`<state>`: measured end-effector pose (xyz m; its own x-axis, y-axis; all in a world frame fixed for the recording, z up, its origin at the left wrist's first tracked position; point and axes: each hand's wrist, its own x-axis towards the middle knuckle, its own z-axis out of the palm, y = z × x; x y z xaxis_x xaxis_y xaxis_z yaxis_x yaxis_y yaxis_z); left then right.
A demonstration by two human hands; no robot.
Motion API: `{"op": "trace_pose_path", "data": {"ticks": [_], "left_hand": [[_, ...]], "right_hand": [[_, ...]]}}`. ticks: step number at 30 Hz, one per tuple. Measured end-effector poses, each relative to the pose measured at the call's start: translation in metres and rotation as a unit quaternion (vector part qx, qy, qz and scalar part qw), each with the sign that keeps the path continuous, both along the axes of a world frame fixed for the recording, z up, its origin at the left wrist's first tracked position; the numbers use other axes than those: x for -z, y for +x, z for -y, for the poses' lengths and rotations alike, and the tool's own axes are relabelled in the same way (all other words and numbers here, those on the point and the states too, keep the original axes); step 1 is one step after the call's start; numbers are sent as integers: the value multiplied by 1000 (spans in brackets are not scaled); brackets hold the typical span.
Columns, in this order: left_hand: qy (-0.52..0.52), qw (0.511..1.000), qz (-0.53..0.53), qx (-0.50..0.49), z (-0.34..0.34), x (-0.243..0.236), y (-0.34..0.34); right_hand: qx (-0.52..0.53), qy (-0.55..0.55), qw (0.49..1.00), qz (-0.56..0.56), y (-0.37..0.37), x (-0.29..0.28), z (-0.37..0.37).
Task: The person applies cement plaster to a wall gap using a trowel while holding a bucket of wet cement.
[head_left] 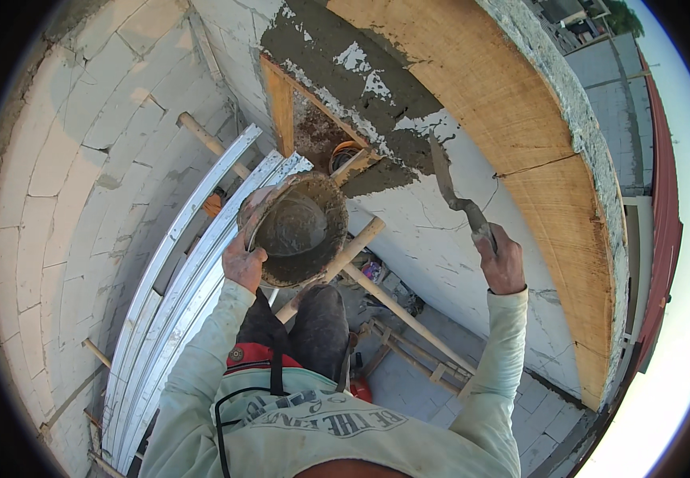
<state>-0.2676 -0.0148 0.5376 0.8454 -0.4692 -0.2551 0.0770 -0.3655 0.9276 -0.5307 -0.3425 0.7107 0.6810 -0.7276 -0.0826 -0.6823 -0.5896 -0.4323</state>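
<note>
My left hand [243, 261] grips the left rim of a round, dark bowl [301, 231] with wet grey mortar inside. My right hand [501, 263] holds a trowel [452, 187] by its handle. The trowel's blade points up toward the patch of rough grey mortar [385, 88] on the white block wall [416, 223], just below a curved wooden board [520, 127]. A small wood-framed opening [279, 111] is in that wall, above the bowl, with something round and orange partly visible inside.
Long metal channels [177, 303] lie along the left over bamboo poles [400, 311], which cross beneath me. A block wall [74, 183] bounds the left side. Far below are a floor [536, 414], a wooden frame [412, 358] and scattered items. A red roof edge [663, 215] is at far right.
</note>
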Motion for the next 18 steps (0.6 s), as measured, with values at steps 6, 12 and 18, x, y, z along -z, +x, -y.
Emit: {"op": "trace_pose_path", "data": {"ticks": [6, 12, 18], "left_hand": [[130, 986, 89, 52, -1, 0, -1], [118, 989, 62, 67, 10, 4, -4], [175, 976, 69, 110, 30, -31, -14]], "right_hand": [[37, -45, 998, -6, -23, -87, -43], [-54, -58, 987, -140, 4, 11, -78], [-206, -198, 935, -212, 50, 114, -103]]}}
